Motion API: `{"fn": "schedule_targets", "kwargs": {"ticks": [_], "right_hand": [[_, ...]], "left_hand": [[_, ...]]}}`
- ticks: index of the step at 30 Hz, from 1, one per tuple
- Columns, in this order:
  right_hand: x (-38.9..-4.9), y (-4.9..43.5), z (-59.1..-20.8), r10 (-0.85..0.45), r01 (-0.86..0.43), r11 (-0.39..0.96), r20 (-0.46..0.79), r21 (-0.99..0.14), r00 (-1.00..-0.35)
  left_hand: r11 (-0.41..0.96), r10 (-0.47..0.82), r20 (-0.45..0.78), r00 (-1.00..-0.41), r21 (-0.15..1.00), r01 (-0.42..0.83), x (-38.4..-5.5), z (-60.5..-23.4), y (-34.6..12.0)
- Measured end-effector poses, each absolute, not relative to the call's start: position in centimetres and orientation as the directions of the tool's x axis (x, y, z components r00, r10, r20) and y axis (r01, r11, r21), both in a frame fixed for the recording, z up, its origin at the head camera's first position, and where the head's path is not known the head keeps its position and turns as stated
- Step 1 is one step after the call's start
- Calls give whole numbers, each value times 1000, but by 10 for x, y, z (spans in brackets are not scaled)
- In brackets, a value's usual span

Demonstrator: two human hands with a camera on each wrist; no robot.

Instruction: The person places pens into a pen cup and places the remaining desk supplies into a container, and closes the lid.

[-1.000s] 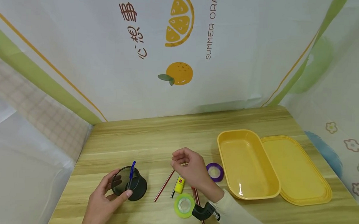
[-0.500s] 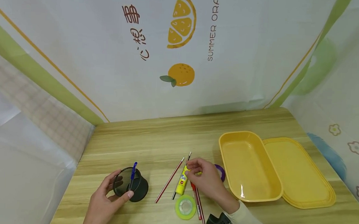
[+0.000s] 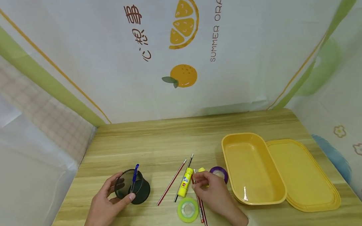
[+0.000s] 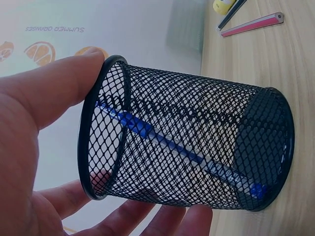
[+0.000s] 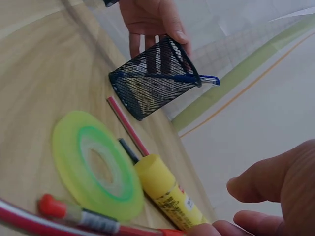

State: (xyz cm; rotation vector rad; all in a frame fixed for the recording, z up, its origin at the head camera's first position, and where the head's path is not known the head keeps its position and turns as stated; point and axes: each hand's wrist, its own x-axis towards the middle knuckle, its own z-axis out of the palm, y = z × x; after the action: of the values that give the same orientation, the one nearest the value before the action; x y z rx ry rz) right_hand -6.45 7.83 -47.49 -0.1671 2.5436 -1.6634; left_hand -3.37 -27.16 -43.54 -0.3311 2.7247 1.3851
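Around a mesh cup (image 4: 192, 130) curls the left hand (image 3: 107, 202).

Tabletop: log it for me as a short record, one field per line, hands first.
Left hand: holds the mesh cup
In the cup: blue pen
Right hand: at the red pen, thumb and fingers apart
Between the hands: red pencil, black pencil, glue stick, green tape
Beside the box: purple tape on one side, lid on the other
Box: yellow, open
Partly hidden: yellow item behind the right hand
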Motion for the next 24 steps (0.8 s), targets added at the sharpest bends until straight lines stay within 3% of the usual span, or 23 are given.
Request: {"fn": "schedule_targets", "kwargs": {"ticks": [10, 24], "right_hand": [[-51, 79, -475, -125, -21, 410, -34, -912, -992], [-35, 81, -475, -150, 91, 358, -153, -929, -977]], "left_hand": [[582, -155, -152, -976, 785, -214, -34, -434, -272], [572, -161, -143, -977, 793, -210, -34, -434, -271]]}}
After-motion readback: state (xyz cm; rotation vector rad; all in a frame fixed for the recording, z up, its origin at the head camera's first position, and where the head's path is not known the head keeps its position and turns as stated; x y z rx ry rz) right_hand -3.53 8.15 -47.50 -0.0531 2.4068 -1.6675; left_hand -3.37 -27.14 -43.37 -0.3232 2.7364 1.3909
